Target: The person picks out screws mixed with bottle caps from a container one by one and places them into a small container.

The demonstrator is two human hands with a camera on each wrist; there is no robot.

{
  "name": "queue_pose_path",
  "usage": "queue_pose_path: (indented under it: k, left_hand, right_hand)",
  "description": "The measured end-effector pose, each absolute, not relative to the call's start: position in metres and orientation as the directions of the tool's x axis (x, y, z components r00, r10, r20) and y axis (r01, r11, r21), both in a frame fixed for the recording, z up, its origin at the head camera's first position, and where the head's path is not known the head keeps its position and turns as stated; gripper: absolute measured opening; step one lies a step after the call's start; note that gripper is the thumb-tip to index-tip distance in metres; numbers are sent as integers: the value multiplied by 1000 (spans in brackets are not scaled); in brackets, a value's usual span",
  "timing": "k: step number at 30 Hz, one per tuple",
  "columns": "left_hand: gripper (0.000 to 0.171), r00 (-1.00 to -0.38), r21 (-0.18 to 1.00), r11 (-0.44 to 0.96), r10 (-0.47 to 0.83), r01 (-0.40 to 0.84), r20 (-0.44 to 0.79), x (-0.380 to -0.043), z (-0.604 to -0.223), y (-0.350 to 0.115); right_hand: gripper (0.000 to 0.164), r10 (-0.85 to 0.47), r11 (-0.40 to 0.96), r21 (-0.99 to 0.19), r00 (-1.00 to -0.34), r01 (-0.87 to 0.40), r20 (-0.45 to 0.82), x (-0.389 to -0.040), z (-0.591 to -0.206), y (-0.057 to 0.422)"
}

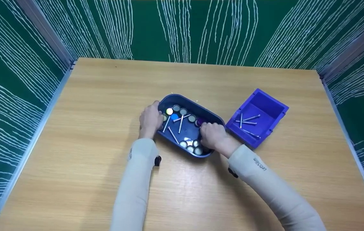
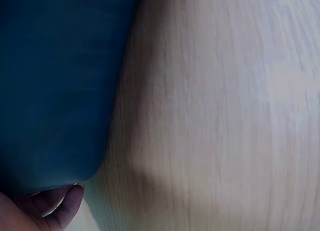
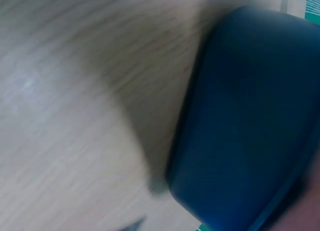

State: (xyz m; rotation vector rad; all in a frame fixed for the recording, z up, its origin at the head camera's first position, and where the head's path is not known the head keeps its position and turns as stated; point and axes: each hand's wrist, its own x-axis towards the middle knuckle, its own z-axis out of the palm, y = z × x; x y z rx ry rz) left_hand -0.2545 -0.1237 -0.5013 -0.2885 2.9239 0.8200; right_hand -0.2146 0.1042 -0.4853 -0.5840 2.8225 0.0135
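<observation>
A dark blue tub (image 1: 186, 102) with rounded corners is between my two hands. Inside it lie several small round discs, including a yellow disc (image 1: 169, 111) and a blue disc (image 1: 174, 117), and several metal bolts (image 1: 181, 124). My left hand (image 1: 150, 118) grips the tub's left end, with its fingertips curled at the tub's edge in the left wrist view. At the right end, my right hand (image 1: 214, 136) grips the rim, knuckles up. The tub's outer wall (image 3: 240, 116) fills much of the right wrist view, where that hand is mostly out of frame.
A purple bin (image 1: 266, 109) holding several bolts (image 1: 249, 123) stands on the wooden table (image 1: 105, 96), close to the tub's right end. Green partitions with white streaks (image 1: 146, 32) border the table at the back and both sides.
</observation>
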Motion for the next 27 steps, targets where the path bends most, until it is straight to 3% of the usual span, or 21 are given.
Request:
queue_pose_path:
  k: [5, 14, 21, 27]
  left_hand:
    - [43, -980, 512, 836, -153, -198, -130, -254, -501, -123]
    - [44, -982, 502, 844, -154, -188, -109, -253, -501, -123]
    - [45, -978, 503, 839, -161, -206, -132, -255, -501, -123]
    - [45, -978, 502, 840, -162, -208, -135, -255, -502, -123]
  right_hand:
    - [59, -345, 939, -106, -894, -328, -286, -216, -486, 105]
    - [40, -340, 931, -240, -897, -276, -284, -218, -487, 105]
    - [17, -354, 868, -422, -922, -261, -158, -218, -489, 103]
    - [17, -388, 805, -531, -912, -266, -131, -218, -490, 103]
